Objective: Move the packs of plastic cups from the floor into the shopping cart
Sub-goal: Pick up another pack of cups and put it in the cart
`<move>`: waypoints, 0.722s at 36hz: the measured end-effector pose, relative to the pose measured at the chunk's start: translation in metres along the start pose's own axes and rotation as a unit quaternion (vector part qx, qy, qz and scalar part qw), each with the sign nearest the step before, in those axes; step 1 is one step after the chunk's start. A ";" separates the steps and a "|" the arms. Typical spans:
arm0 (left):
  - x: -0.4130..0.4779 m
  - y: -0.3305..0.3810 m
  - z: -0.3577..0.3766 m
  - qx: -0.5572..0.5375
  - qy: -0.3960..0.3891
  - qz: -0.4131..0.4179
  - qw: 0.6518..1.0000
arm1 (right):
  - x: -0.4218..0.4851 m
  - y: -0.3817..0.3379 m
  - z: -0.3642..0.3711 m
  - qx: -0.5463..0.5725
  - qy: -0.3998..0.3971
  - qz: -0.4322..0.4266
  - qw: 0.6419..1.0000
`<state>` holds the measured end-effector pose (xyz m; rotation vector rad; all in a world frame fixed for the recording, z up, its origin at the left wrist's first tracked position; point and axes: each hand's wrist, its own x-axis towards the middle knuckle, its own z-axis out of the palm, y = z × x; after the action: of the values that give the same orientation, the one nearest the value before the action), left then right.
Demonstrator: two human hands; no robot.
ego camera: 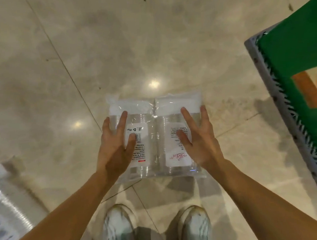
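Clear-wrapped twin pack of cups (155, 136), white-labelled, is seen on floor (77, 60); left hand (115, 146) at 9 o'clock, right hand (197, 141) at 3, both spread open.

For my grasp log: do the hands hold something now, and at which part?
Nothing is clearly held. The left hand and right hand are open, fingers spread over the clear plastic-wrapped cup pack, not closed around it.

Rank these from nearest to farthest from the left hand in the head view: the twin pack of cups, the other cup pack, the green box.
1. Twin pack of cups: under the left hand.
2. Other cup pack: lower left edge.
3. Green box: far right, in the grey cart.
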<state>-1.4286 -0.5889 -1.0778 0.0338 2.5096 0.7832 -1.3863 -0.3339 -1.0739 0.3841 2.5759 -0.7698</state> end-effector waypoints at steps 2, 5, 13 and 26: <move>0.001 -0.002 0.012 -0.023 0.035 0.009 0.999 | 0.003 0.004 0.013 0.035 0.024 -0.023 0.999; 0.000 0.002 0.020 -0.048 0.073 0.016 0.996 | 0.003 0.004 0.025 0.076 0.060 -0.045 0.994; -0.010 0.040 -0.035 -0.015 0.074 0.000 0.997 | -0.015 -0.035 -0.022 0.024 0.051 -0.008 0.998; -0.080 0.267 -0.299 -0.050 0.137 0.097 0.985 | -0.100 -0.186 -0.337 0.037 0.164 -0.046 0.985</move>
<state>-1.5337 -0.5372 -0.6864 0.1474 2.7500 1.0550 -1.4745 -0.3051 -0.6875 0.4504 2.8948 -0.9013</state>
